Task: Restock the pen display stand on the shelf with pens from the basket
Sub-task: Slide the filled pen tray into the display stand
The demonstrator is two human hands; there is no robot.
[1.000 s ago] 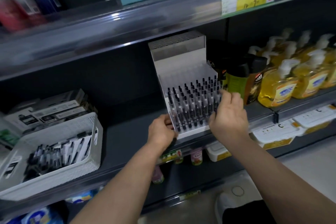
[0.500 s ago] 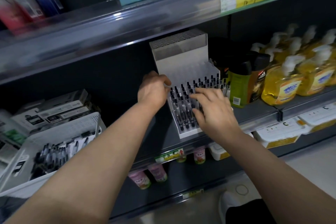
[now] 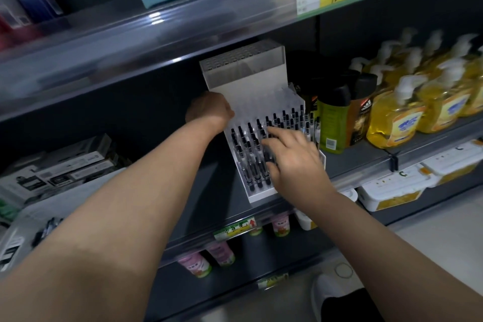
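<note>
Fingers spread and holding nothing, right hand (image 3: 295,162) lies across pens (image 3: 248,149) racked in the pen display stand (image 3: 251,81) on the shelf (image 3: 227,191). Left hand (image 3: 209,110) bunches against its left wall, grip impossible to tell. Basket (image 3: 60,195) sits well left. Uneven pressure could tip the stand or knock pens askew.

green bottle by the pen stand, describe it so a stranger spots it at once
Look right of the white pen display stand on the middle shelf. The green bottle is olive with a black cap, beside a brown bottle and yellow soap bottles.
</note>
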